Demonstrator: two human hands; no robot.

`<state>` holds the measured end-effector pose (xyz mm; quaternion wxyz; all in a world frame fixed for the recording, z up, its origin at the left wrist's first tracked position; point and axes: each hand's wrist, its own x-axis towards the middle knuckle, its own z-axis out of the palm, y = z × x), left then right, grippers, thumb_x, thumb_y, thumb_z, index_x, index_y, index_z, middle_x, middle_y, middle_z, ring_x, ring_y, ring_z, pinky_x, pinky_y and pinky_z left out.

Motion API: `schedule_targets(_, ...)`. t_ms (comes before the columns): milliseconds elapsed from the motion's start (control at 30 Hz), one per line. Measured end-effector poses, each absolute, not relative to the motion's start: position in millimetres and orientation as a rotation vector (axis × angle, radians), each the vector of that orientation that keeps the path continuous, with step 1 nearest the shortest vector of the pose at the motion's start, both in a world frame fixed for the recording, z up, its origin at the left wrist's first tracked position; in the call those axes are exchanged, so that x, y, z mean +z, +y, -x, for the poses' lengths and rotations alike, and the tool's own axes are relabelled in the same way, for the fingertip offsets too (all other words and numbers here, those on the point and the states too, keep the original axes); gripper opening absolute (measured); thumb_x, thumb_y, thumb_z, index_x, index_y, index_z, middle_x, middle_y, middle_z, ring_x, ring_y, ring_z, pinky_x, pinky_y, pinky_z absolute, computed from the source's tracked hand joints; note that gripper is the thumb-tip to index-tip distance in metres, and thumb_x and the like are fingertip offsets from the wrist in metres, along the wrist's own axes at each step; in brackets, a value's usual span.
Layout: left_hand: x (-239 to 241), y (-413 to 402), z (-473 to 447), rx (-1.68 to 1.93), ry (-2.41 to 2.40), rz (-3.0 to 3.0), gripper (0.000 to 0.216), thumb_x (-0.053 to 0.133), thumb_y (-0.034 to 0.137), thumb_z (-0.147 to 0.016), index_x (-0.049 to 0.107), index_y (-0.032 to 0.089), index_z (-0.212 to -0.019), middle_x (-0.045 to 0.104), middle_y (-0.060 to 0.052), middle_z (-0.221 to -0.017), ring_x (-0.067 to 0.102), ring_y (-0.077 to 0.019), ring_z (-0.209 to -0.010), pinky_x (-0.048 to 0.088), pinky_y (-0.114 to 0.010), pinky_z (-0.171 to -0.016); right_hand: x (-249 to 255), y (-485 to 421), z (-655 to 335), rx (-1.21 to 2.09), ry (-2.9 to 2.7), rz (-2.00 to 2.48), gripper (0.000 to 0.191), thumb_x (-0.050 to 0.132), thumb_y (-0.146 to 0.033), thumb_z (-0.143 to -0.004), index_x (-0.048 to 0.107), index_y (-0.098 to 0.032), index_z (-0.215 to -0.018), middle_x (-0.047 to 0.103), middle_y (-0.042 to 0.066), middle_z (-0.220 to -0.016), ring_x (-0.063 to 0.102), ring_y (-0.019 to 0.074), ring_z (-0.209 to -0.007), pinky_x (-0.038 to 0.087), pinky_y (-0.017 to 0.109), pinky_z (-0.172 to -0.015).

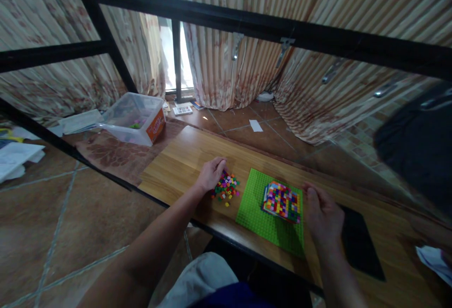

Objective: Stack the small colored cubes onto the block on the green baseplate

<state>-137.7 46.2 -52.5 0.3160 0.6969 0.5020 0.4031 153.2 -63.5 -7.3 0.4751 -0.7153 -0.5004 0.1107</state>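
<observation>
A green studded baseplate (252,204) lies on the wooden table. On it stands a block built of many small multicoloured bricks (282,201), with a dense mosaic of studs on top. To the left of the plate is a loose pile of tiny coloured bricks (227,186). My left hand (211,175) rests at the left edge of this pile, its fingers curled; what they hold, if anything, is hidden. Just off the plate's right edge is my right hand (323,214), apart from the built block. Its fingers are bent in towards the thumb, and I cannot see anything between them.
A dark flat tablet-like object (362,242) lies right of my right hand, with crumpled white paper (436,263) beyond. A clear plastic bin (130,119) stands on the floor at the far left. A black metal bar (219,13) crosses above the table.
</observation>
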Motion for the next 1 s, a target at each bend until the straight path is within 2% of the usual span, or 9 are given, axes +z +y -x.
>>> schedule_targets(67, -52, 46, 137, 1.057, 1.329, -1.827, 0.035, 0.036, 0.038, -0.095, 0.065, 0.019, -0.101, 0.072, -0.003, -0.080, 0.067, -0.0173, -0.080, 0.050, -0.029, -0.082, 7, -69, -131, 0.216, -1.320, 1.702, 0.037, 0.051, -0.048, -0.087, 0.070, -0.019, -0.100, 0.071, 0.009, -0.103, 0.065, 0.0234, -0.096, 0.048, 0.037, -0.087)
schedule_targets(167, -52, 46, 137, 1.058, 1.329, -1.825, 0.034, 0.037, 0.037, -0.095, 0.065, 0.018, -0.100, 0.072, -0.003, -0.081, 0.067, -0.0174, -0.081, 0.050, -0.029, -0.081, 16, -72, -88, 0.327, -1.620, 1.610, 0.028, 0.050, -0.040, -0.090, 0.070, -0.022, -0.098, 0.070, 0.006, -0.104, 0.063, 0.0207, -0.098, 0.046, 0.035, -0.090)
schedule_targets(300, -53, 45, 137, 1.065, 1.310, -1.834, 0.036, 0.036, 0.038, -0.096, 0.065, 0.019, -0.097, 0.072, -0.003, -0.081, 0.067, -0.0173, -0.081, 0.050, -0.029, -0.083, -3, -67, -41, 0.380, -1.925, 1.592, 0.025, 0.045, -0.027, -0.091, 0.069, -0.021, -0.098, 0.069, 0.007, -0.095, 0.061, 0.0211, -0.092, 0.045, 0.036, -0.086)
schedule_targets(500, -54, 46, 138, 1.046, 1.322, -1.841, 0.037, 0.035, 0.039, -0.097, 0.066, 0.019, -0.094, 0.072, -0.003, -0.080, 0.066, -0.0170, -0.080, 0.050, -0.029, -0.082, -37, -54, -23, 0.303, -2.012, 1.742, 0.021, 0.046, -0.022, -0.089, 0.065, -0.020, -0.096, 0.065, 0.009, -0.091, 0.058, 0.0234, -0.088, 0.043, 0.036, -0.081)
schedule_targets(767, -52, 45, 137, 1.053, 1.328, -1.816, 0.035, 0.037, 0.038, -0.096, 0.065, 0.019, -0.102, 0.072, -0.003, -0.082, 0.067, -0.0168, -0.081, 0.050, -0.028, -0.082, -44, -51, -20, 0.284, -1.993, 1.745, 0.021, 0.043, -0.019, -0.089, 0.063, -0.021, -0.082, 0.062, 0.008, -0.084, 0.056, 0.0216, -0.082, 0.043, 0.034, -0.078)
schedule_targets(867, -52, 45, 138, 1.060, 1.326, -1.818, 0.033, 0.038, 0.037, -0.096, 0.065, 0.019, -0.101, 0.072, -0.003, -0.082, 0.067, -0.0168, -0.082, 0.050, -0.028, -0.083, -35, -60, -22, 0.368, -1.942, 1.697, 0.023, 0.041, -0.020, -0.091, 0.064, -0.020, -0.086, 0.063, 0.008, -0.085, 0.058, 0.0210, -0.083, 0.044, 0.034, -0.079)
schedule_targets(1000, -52, 46, 138, 1.068, 1.308, -1.834, 0.033, 0.038, 0.037, -0.095, 0.065, 0.018, -0.101, 0.072, -0.003, -0.081, 0.067, -0.0172, -0.081, 0.050, -0.029, -0.083, -15, -75, -34, 0.452, -1.817, 1.635, 0.028, 0.041, -0.025, -0.093, 0.066, -0.020, -0.104, 0.067, 0.008, -0.099, 0.061, 0.0207, -0.093, 0.046, 0.034, -0.084)
